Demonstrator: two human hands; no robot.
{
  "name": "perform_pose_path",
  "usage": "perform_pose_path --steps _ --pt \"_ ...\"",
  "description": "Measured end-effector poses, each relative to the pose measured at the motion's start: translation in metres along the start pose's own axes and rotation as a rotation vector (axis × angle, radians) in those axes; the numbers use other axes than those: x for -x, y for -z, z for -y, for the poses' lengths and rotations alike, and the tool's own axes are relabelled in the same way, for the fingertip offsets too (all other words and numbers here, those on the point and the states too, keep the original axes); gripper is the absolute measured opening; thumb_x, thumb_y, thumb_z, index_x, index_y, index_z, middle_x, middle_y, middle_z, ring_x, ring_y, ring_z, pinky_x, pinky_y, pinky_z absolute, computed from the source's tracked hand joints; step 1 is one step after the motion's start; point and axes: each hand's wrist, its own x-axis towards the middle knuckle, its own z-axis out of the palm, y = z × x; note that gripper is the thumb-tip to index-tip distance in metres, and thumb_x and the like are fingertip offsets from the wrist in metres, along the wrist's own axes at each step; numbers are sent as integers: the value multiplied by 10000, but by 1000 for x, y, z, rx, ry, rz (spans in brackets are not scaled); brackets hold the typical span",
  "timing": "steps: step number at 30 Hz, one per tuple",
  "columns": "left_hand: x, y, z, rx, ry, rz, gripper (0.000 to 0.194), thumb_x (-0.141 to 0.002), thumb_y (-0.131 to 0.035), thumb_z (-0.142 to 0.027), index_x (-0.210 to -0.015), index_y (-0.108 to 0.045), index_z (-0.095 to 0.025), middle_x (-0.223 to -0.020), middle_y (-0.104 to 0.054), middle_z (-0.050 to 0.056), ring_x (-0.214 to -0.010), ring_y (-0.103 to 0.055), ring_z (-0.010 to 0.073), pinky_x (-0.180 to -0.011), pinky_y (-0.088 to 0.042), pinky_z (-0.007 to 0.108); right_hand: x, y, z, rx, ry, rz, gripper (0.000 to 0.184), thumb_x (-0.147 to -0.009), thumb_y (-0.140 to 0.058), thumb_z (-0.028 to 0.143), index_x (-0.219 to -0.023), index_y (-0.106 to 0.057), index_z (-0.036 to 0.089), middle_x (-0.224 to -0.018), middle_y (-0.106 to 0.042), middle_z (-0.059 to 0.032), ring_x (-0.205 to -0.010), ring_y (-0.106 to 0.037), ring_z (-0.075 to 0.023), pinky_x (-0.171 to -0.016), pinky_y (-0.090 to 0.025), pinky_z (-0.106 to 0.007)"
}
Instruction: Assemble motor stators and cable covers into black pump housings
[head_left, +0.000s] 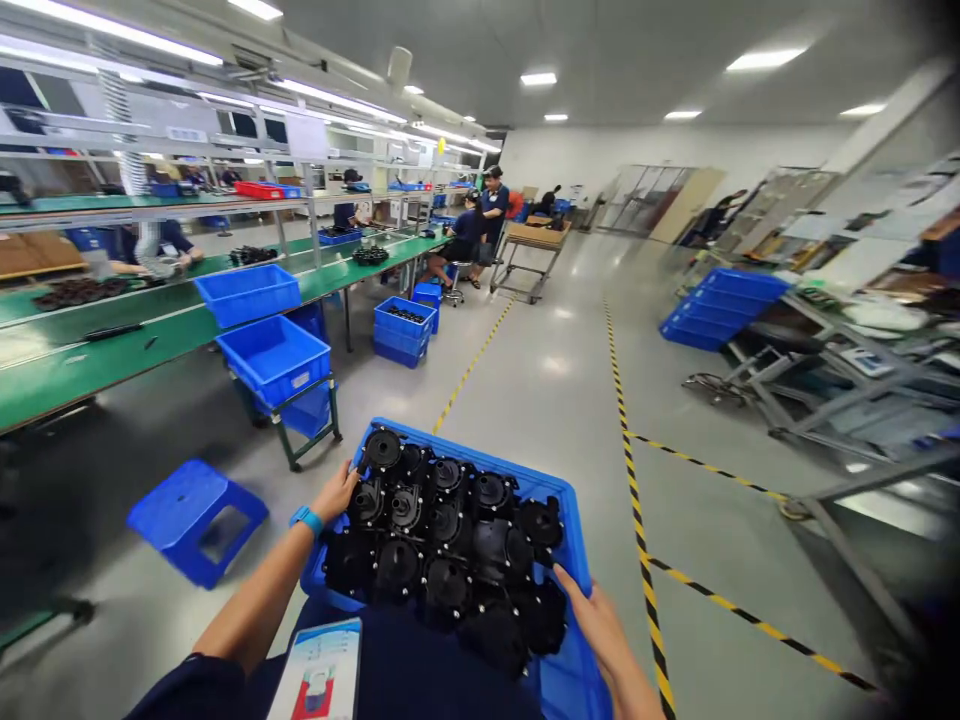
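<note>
A blue plastic crate [574,510] is held in front of my body, tilted in the view. Several black round plastic housings [450,525] with short spouts and small bright screws fill most of it; its near right corner shows bare blue plastic. My left hand [337,492] grips the crate's left side, a blue band round the wrist. On the right side my right hand [589,610] is closed round the rim, thumb over the edge. The undersides of both hands are hidden by the crate.
To the left runs a green workbench [172,345], with blue crates on a stand [281,360] and a blue stool [196,515] beside it. Yellow-black floor tape [626,440] marks an aisle ahead. A cart [529,255] and people stand farther off; stacked blue crates [720,308] and metal racks line the right.
</note>
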Motion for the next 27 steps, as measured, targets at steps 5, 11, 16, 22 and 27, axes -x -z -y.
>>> perform_pose_path --steps 5,11,16,22,27 --pt "-169 -8 -38 -45 -51 97 588 -1012 -506 -561 -1459 -493 -180 -1447 -567 152 -1347 -542 292 -1188 -378 549 -117 -35 55 -61 -61 -84 682 -639 -655 663 -1070 -694 137 -1162 -744 -154 -1239 -635 -371 -1117 -486 -452" --pt "-383 -42 -68 -53 -75 71 608 -1017 -468 -581 -1465 -480 -170 -1460 -556 164 -1350 -542 291 -1184 -383 543 -327 -83 134 -95 -1 -77 549 -705 -672 589 -1031 -723 150 -1078 -766 -131 -1140 -687 -352 -1045 -532 -457" --pt "-528 -47 -107 -60 -30 8 628 -1018 -443 -591 -1467 -470 -152 -1460 -556 176 -1359 -537 293 -1183 -384 537 -506 -114 231 -64 53 -6 495 -709 -718 547 -988 -743 139 -1027 -770 -133 -1099 -697 -348 -1006 -544 -448" --pt "-674 -34 -113 -63 64 -55 646 -1022 -393 -576 -1487 -430 -129 -1527 -500 190 -1435 -472 287 -1217 -344 498 -674 -185 317 8 48 88 522 -710 -699 574 -982 -728 130 -1017 -772 -131 -1060 -703 -345 -983 -540 -448" --pt "-841 -8 -114 -83 77 -52 655 -994 -402 -591 -1473 -441 -145 -1492 -542 192 -1396 -523 290 -1200 -373 479 -795 -271 381 23 51 67 558 -687 -696 609 -972 -716 130 -1005 -769 -142 -1033 -710 -352 -946 -548 -453"
